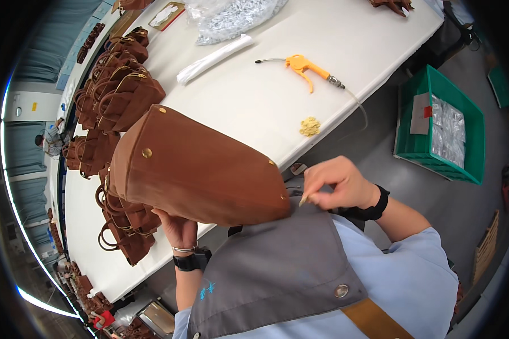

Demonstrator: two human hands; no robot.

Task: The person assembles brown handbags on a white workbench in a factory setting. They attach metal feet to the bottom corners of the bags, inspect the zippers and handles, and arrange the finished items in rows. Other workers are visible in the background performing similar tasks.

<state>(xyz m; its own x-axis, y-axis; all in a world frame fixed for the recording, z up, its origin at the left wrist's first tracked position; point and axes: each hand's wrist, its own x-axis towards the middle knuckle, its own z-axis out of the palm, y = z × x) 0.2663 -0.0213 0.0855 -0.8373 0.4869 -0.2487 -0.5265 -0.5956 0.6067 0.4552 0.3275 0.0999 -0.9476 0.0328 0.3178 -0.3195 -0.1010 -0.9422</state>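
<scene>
— Surface and room?
— Long white worktable (254,101), running from lower left to upper right, edges bent by the lens. Grey floor (390,169) beside it. Teal curtain (45,51) at far left, with a strip of bright light along the rim.

— On the table?
— Rows of brown handbags (119,90) crowding the left side. Orange air blow gun (304,66) with thin hose, lying well apart from the bags. Small heap of gold metal studs (310,126) near the table edge. White rolled wrapping (215,59) and a clear plastic bag of packets (232,17) farther up.

— Packages, labels?
— Green plastic crate (438,127) on the floor at right, holding silvery packets, a grey card with a red patch against its inner wall. Print too small to make out.

— Hands?
— Left hand (178,229) under the brown leather bag (198,166), propping it bottom-up above the table edge; fingers mostly hidden, grip impossible to tell. Right hand (339,183) beside the bag's corner, thumb and forefinger pressed together on a small gold piece.

— Hidden?
— Bag's handles and opening out of sight. More brown bags cut off at the top and lower left.
</scene>
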